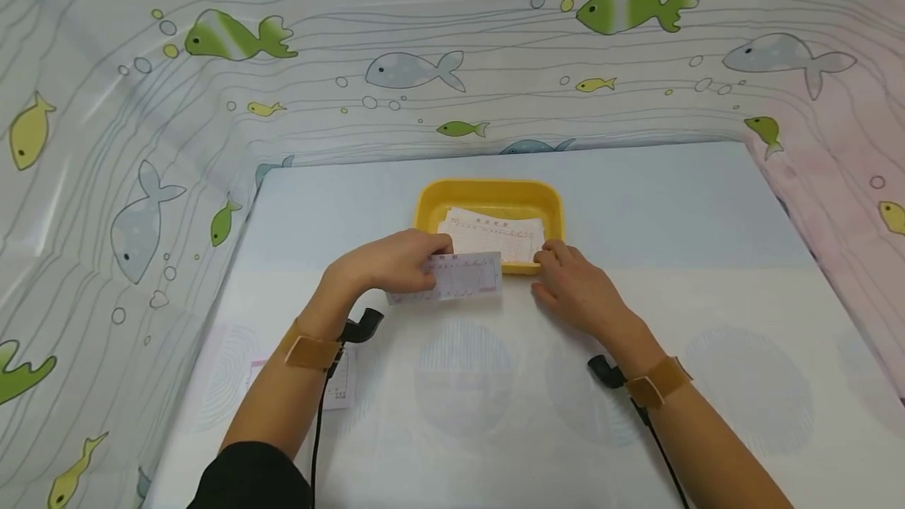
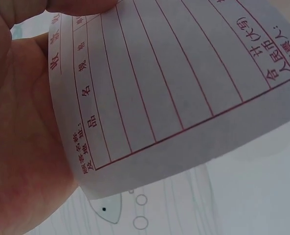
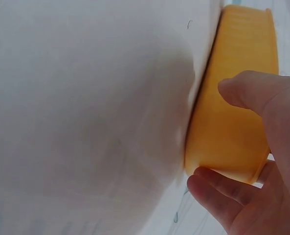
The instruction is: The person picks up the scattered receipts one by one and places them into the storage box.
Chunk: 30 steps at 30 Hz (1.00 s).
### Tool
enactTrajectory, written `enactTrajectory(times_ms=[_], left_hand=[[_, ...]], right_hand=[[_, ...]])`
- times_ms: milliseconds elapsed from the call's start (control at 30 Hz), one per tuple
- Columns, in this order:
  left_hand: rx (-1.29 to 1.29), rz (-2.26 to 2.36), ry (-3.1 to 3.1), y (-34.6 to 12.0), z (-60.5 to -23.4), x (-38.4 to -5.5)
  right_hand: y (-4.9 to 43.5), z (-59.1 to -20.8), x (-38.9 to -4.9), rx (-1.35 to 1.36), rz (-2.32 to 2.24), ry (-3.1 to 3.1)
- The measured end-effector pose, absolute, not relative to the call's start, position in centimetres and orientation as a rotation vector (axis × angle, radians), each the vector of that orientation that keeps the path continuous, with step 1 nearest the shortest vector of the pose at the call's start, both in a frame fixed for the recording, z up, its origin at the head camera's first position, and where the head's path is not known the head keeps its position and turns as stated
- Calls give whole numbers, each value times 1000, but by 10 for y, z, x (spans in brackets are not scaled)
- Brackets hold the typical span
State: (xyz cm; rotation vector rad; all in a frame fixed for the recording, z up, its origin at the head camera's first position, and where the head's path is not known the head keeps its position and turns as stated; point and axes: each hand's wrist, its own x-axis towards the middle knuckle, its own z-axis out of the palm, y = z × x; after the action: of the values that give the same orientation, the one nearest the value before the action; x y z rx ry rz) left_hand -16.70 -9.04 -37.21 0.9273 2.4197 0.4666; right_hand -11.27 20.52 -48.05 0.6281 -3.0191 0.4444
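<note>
My left hand (image 1: 406, 261) pinches a printed receipt slip (image 1: 467, 276) between thumb and fingers, in front of a yellow plastic tray. Red ruled lines and printed characters cover the receipt slip (image 2: 159, 73) in the left wrist view; its lower edge hangs free. More receipt slips (image 1: 495, 238) lie stacked inside the yellow tray (image 1: 488, 188). At the tray's front right corner, my right hand (image 1: 580, 289) holds the wall. In the right wrist view, the thumb lies over the front of the yellow tray (image 3: 237, 127), with the other fingers around its end.
Another receipt slip (image 1: 341, 387) lies on the white table (image 1: 495, 430), partly hidden under my left forearm. A fish-patterned sheet (image 1: 325, 14) rises behind the table and along its sides. Straps with small cameras and cables circle both wrists.
</note>
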Motion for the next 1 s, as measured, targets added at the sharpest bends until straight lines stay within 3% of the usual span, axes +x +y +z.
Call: enactTrajectory(times_ms=[1000], left_hand=[[966, 428, 2432, -57, -363, -201]], right_hand=[[207, -480, -111, 651, 470, -2978]])
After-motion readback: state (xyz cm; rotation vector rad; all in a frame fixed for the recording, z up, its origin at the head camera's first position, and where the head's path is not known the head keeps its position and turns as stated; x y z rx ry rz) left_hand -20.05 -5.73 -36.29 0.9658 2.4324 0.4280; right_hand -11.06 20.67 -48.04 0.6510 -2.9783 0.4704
